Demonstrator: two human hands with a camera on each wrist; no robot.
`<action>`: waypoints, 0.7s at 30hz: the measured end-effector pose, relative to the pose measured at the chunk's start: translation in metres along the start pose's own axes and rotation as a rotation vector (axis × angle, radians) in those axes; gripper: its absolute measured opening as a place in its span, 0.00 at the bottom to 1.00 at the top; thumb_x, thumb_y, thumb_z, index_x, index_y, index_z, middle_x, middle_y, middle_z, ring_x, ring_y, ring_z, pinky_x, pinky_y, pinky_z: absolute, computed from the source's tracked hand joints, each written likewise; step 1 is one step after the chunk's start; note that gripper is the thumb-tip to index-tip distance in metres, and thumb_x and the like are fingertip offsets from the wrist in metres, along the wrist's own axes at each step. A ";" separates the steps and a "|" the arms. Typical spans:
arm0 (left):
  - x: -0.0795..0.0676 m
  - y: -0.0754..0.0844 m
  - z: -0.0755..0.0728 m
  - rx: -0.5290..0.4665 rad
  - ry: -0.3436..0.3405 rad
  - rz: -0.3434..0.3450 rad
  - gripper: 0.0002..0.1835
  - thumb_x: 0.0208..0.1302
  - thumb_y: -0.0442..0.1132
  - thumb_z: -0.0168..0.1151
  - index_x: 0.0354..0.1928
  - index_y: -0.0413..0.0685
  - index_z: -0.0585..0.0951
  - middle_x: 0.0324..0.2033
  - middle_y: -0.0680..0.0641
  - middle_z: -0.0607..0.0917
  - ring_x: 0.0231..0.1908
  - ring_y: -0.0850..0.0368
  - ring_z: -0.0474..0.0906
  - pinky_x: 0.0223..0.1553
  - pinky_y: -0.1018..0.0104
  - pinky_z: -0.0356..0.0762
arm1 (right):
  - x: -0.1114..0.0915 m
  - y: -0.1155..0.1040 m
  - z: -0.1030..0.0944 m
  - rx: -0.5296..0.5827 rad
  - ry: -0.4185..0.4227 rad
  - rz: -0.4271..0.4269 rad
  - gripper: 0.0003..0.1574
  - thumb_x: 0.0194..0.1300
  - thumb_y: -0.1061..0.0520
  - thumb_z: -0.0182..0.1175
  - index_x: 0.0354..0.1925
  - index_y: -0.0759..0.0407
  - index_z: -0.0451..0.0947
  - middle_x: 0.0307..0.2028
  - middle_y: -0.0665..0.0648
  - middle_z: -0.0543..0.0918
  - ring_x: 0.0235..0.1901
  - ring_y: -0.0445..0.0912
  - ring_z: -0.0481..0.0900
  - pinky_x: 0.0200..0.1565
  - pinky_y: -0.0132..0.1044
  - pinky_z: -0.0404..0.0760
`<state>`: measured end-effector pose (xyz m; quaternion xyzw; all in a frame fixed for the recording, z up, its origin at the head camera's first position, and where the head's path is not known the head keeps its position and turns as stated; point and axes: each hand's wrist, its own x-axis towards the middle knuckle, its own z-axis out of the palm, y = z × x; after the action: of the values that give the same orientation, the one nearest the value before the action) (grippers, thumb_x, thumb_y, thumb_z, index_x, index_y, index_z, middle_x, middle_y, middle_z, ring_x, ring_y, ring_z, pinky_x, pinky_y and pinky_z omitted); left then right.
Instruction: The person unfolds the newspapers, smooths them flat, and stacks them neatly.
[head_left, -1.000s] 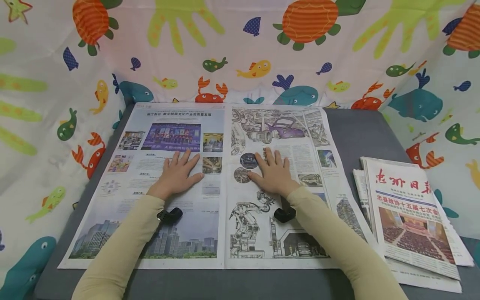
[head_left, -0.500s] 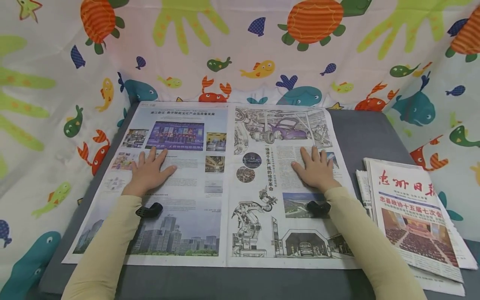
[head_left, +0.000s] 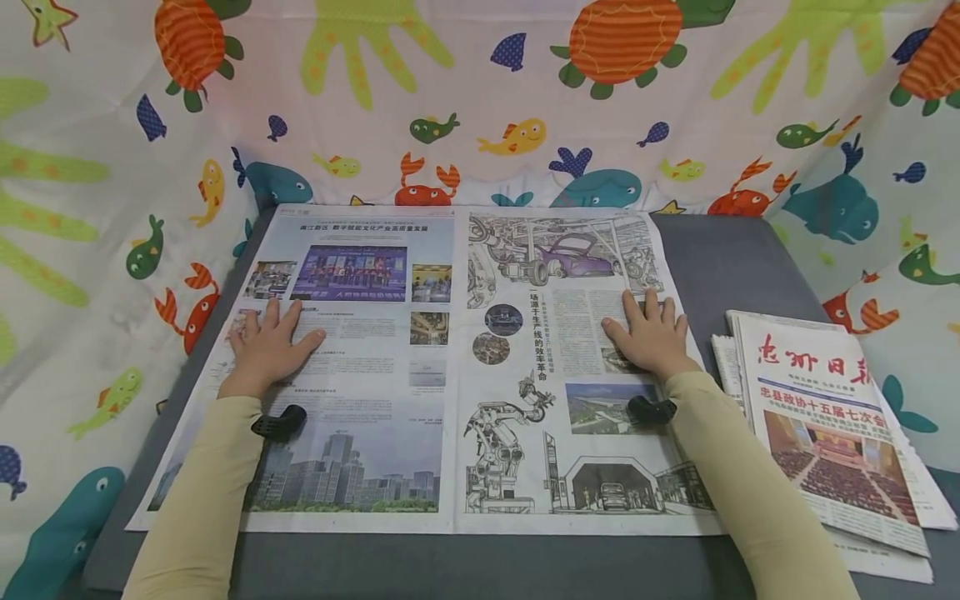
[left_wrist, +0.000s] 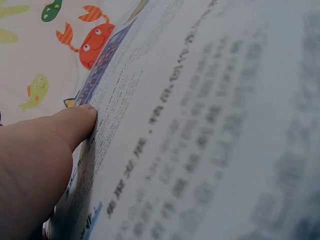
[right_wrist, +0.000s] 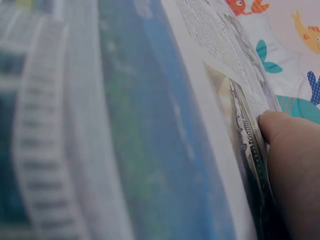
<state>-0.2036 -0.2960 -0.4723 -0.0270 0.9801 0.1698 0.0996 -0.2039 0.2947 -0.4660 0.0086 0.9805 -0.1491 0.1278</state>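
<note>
A newspaper (head_left: 360,400) lies spread flat, its two pages meeting at a centre fold. On the left page my left hand (head_left: 266,346) rests palm down with fingers spread, below the purple group photo. My right hand (head_left: 651,333) lies likewise on the right page, near its outer edge and above a landscape photo. In the left wrist view the left thumb (left_wrist: 75,122) touches the printed paper. The right thumb (right_wrist: 280,130) meets the page beside a small picture in the right wrist view. Neither hand grips anything.
Several folded newspapers (head_left: 817,367) are stacked at the right of the dark grey table (head_left: 480,567). A cloth printed with sea animals (head_left: 480,92) hangs behind the table and along both sides. Each wrist wears a small black camera (head_left: 281,423).
Both hands have slid apart over the pages, the left hand outward to the left and the right hand outward to the right. The newspaper stays spread in place.
</note>
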 end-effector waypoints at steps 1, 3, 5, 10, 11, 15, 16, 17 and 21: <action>0.000 0.000 0.000 0.003 -0.001 0.001 0.50 0.72 0.70 0.44 0.82 0.45 0.45 0.79 0.28 0.35 0.75 0.18 0.23 0.68 0.19 0.25 | -0.001 -0.001 0.000 -0.001 0.001 0.001 0.57 0.74 0.23 0.32 0.83 0.56 0.33 0.79 0.72 0.24 0.76 0.75 0.19 0.70 0.77 0.24; 0.000 0.000 0.000 0.008 -0.003 0.003 0.50 0.72 0.71 0.43 0.82 0.45 0.45 0.79 0.28 0.35 0.75 0.18 0.23 0.68 0.19 0.25 | -0.002 -0.001 0.000 0.000 0.003 0.001 0.58 0.74 0.22 0.32 0.83 0.56 0.33 0.79 0.72 0.24 0.76 0.75 0.19 0.70 0.76 0.24; -0.001 0.000 0.000 0.011 -0.003 0.005 0.50 0.72 0.71 0.43 0.82 0.44 0.45 0.79 0.28 0.35 0.75 0.18 0.23 0.69 0.20 0.25 | -0.003 -0.002 0.001 0.000 0.004 0.001 0.58 0.74 0.22 0.31 0.83 0.56 0.33 0.79 0.72 0.24 0.76 0.75 0.19 0.70 0.76 0.24; -0.003 0.001 -0.002 -0.002 -0.006 0.004 0.50 0.72 0.71 0.44 0.82 0.44 0.45 0.79 0.28 0.35 0.75 0.19 0.23 0.69 0.20 0.24 | -0.003 -0.002 0.002 -0.006 0.004 0.003 0.59 0.73 0.21 0.30 0.83 0.55 0.32 0.79 0.72 0.24 0.76 0.75 0.19 0.70 0.76 0.24; -0.003 0.001 -0.003 -0.003 -0.010 0.004 0.50 0.72 0.71 0.44 0.82 0.44 0.45 0.79 0.28 0.35 0.75 0.19 0.23 0.69 0.20 0.24 | -0.002 -0.002 0.003 -0.006 0.003 0.004 0.59 0.73 0.21 0.30 0.83 0.55 0.32 0.79 0.72 0.24 0.76 0.75 0.19 0.70 0.76 0.24; -0.004 0.000 -0.005 -0.002 -0.018 0.006 0.51 0.71 0.72 0.42 0.82 0.45 0.44 0.79 0.28 0.34 0.75 0.18 0.22 0.68 0.19 0.24 | -0.002 -0.002 0.003 -0.001 -0.014 0.005 0.59 0.73 0.20 0.30 0.83 0.55 0.31 0.79 0.71 0.23 0.76 0.74 0.18 0.70 0.76 0.23; -0.004 0.000 -0.005 -0.002 -0.017 0.006 0.51 0.71 0.72 0.42 0.82 0.45 0.44 0.79 0.28 0.34 0.75 0.18 0.22 0.68 0.19 0.24 | -0.002 -0.002 0.003 -0.001 -0.015 0.003 0.59 0.73 0.20 0.30 0.83 0.55 0.31 0.79 0.71 0.23 0.76 0.74 0.17 0.70 0.76 0.23; -0.004 0.000 -0.005 -0.001 -0.016 0.007 0.51 0.71 0.72 0.42 0.82 0.45 0.44 0.79 0.28 0.34 0.75 0.18 0.22 0.68 0.19 0.24 | -0.001 -0.002 0.003 0.000 -0.013 0.003 0.59 0.73 0.20 0.30 0.83 0.55 0.31 0.79 0.71 0.23 0.76 0.74 0.17 0.70 0.76 0.23; -0.002 -0.001 -0.003 0.000 -0.008 0.004 0.51 0.72 0.71 0.43 0.82 0.45 0.45 0.79 0.28 0.35 0.75 0.19 0.23 0.68 0.19 0.24 | -0.001 -0.003 0.002 -0.002 0.001 0.000 0.58 0.73 0.21 0.30 0.83 0.54 0.32 0.79 0.72 0.23 0.76 0.74 0.18 0.70 0.76 0.23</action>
<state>-0.2021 -0.2979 -0.4690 -0.0242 0.9797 0.1702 0.1029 -0.2022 0.2915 -0.4671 0.0084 0.9807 -0.1482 0.1272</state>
